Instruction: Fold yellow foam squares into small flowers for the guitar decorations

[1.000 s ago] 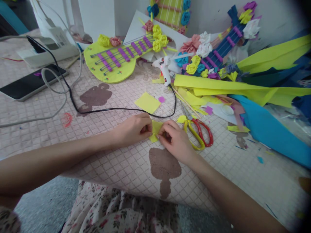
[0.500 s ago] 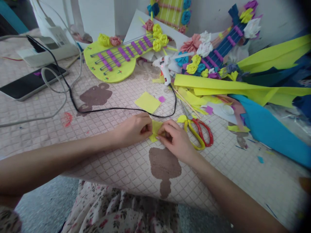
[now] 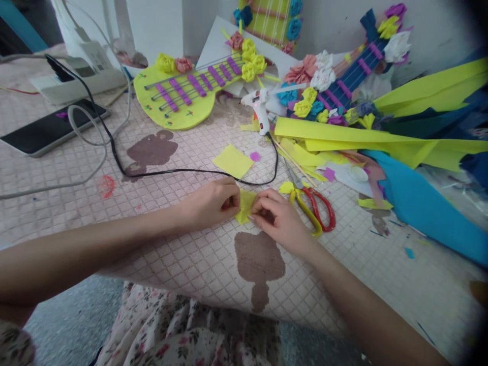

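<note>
A small piece of yellow paper [image 3: 246, 204] is stretched between my two hands, just above the quilted cloth. My left hand [image 3: 220, 203] pinches its left side, fingers closed. At its right edge my right hand [image 3: 277, 216] is closed on the paper with thumb and fingertips. Scissors [image 3: 322, 208] with red and yellow handles lie right beside my right hand. A flat yellow square [image 3: 233, 161] rests beyond my hands, with a small purple scrap [image 3: 255, 156] next to it.
Beyond the black cable [image 3: 179, 171] stands a white glue gun [image 3: 261, 112]. A yellow paper guitar [image 3: 175, 104] and a blue one [image 3: 353, 76] lie at the back. Crepe strips [image 3: 362, 134] spread at right. A phone [image 3: 49, 129] and power strip [image 3: 82, 81] are at left.
My right hand has shifted very slightly right, and a little more of the yellow paper shows between my hands. The whole view has moved slightly.
</note>
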A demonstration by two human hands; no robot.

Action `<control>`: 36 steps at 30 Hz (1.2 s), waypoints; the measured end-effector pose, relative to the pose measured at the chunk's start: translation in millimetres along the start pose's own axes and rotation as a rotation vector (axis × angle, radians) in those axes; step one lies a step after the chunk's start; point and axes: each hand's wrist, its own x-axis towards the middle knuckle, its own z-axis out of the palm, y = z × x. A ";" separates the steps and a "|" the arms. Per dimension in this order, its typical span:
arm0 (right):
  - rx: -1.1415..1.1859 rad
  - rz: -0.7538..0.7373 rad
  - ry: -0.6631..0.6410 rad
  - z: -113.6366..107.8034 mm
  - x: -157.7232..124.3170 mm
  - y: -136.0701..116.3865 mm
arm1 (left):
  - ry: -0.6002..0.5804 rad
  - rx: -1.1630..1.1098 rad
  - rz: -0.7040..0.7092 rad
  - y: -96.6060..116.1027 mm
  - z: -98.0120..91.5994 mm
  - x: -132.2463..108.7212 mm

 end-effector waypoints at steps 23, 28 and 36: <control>-0.065 0.007 0.110 8.6 -0.6 0.9 | -0.022 -0.019 -0.024 1.3 -0.3 0.4; -0.097 0.034 0.125 11.5 0.1 -1.1 | -0.019 -0.008 -0.023 2.8 -1.0 0.4; -0.111 0.041 0.143 12.2 0.6 -2.6 | -0.002 0.000 0.010 -0.2 0.7 -0.3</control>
